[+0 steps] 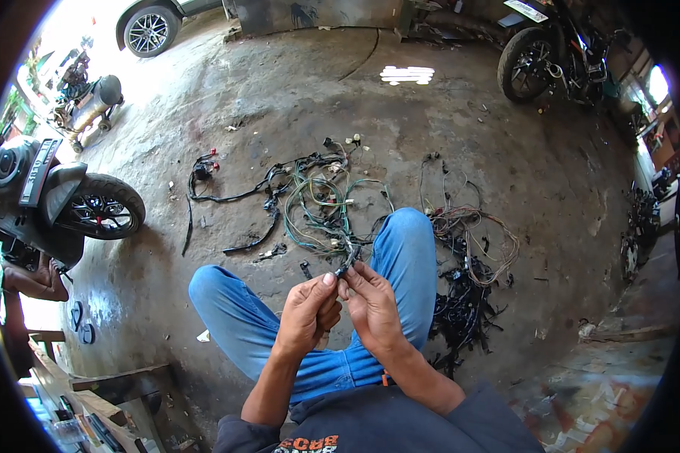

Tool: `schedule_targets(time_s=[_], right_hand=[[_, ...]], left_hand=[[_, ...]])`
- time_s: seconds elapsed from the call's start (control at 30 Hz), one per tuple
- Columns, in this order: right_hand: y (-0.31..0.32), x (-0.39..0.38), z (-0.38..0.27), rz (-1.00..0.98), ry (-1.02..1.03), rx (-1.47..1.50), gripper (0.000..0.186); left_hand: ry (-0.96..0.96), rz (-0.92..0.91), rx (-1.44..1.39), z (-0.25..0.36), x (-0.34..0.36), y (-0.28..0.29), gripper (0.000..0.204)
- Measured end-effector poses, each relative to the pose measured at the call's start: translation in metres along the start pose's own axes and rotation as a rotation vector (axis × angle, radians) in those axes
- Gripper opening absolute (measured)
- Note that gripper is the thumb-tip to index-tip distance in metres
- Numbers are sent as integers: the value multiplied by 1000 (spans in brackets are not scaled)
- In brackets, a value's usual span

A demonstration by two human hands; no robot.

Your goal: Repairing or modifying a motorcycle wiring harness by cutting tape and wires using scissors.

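Between my raised knees, my left hand and my right hand meet fingertip to fingertip. Both pinch a dark, taped-looking end of a wiring harness; the exact part under the fingers is too small to make out. From my hands the wires run forward to the harness on the floor, where green, yellow and white strands lie in loose loops. A black-wrapped branch of it stretches left, with small red and white connectors at its ends.
Right of my knee lie a second tangle of thin wires and a heap of black cable scraps. A motorcycle wheel stands at the left, with a person's arm below it. Another motorcycle and a car wheel are farther back.
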State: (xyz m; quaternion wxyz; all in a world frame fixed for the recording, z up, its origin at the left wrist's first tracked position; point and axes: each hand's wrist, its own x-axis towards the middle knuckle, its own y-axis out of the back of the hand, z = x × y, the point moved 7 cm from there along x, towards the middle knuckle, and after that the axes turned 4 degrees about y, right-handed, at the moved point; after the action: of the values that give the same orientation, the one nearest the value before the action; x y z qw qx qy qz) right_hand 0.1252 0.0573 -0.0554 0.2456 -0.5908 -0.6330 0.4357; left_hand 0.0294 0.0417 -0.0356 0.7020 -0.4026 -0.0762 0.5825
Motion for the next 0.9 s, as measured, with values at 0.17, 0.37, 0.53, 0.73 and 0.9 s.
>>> schedule_targets(time_s=[0.17,0.37,0.53,0.73,0.9], right_hand=[[17,-12,3,151,13,91,11],[27,-19,-1,237,0,3,9],[21,-28,-35,211,267,-247,7],[-9,-24,-122,217,786,-606,8],[-68,-16,-256,129,1251,-774,16]], left_hand=[[-56,14,-66,-17,3,-4,36],[28,12,-420,-32,4,-3,35],[54,49,-264,-26,6,-7,34],[-80,237,357,-18,5,4,35],[-150,234,706,-33,-5,25,36]])
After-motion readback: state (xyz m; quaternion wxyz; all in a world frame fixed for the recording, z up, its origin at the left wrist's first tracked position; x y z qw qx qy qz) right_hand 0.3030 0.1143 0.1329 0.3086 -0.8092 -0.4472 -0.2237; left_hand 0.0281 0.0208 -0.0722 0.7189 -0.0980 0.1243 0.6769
